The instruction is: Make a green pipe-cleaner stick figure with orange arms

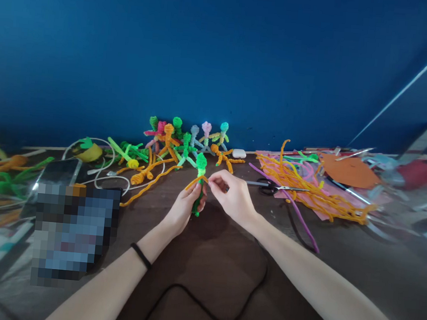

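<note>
My left hand (184, 208) is closed around a small green pipe cleaner figure (201, 162), held upright with its coiled head above my fingers and its lower green end below them. Across the figure's middle lies a short orange pipe cleaner (192, 182). The fingertips of my right hand (235, 195) pinch that orange piece near its right end, just beside the figure. Part of the figure's body is hidden behind my left fingers. To the right of my right hand lie scissors (267, 186) with black handles.
Several finished-looking pipe cleaner figures (168, 135) stand against the blue wall (223, 51). Orange pipe cleaners (336, 205) are heaped at the right, near an orange sheet (349, 171). At left lie a phone (59, 174) and a blurred-out screen (83, 233). A black cord (201, 304) curves across the front.
</note>
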Available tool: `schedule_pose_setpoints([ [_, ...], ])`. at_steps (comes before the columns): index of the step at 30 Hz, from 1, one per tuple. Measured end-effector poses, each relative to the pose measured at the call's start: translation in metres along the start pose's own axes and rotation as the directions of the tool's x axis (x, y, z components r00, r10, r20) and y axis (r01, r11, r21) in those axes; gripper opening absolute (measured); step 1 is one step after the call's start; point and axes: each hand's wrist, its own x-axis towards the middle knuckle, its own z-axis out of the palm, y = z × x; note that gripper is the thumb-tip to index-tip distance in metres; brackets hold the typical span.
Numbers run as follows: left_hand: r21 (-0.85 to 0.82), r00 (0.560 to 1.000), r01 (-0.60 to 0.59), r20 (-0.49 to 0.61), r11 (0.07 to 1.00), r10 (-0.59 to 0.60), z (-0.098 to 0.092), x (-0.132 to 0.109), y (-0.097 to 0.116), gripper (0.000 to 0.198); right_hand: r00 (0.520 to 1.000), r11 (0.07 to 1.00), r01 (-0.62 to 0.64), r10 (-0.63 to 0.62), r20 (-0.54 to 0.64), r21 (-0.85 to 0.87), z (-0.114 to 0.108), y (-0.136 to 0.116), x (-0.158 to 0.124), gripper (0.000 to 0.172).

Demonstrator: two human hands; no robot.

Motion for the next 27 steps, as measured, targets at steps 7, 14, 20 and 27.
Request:
schedule_pose_setpoints([
  [7,0.025,1.0,0.02,-0.022,0.999,-0.02,0.0017,-0.0015,-0.0005,0.024,0.998,0.998,-0.064,0.064,-0.01,0.01,0.0014,0.0007,0.0002,0.009],
  [14,0.07,0.999,0.006,0.035,0.998,-0.008,-0.002,0.0,-0.0045,0.024,0.997,0.997,-0.079,0.079,-0.01,0.009,0.0004,-0.0029,0.0007,0.016],
  [20,0.079,0.999,0.001,0.038,0.997,-0.004,-0.0023,0.0004,-0.0051,0.024,0.994,0.993,-0.111,0.111,-0.004,0.028,-0.0001,-0.0053,0.0006,0.016],
  [27,0.073,0.999,-0.005,0.042,0.997,0.002,-0.0025,0.0011,-0.0059,0.025,0.993,0.991,-0.119,0.119,0.002,0.067,0.0003,-0.0053,0.0004,0.014],
])
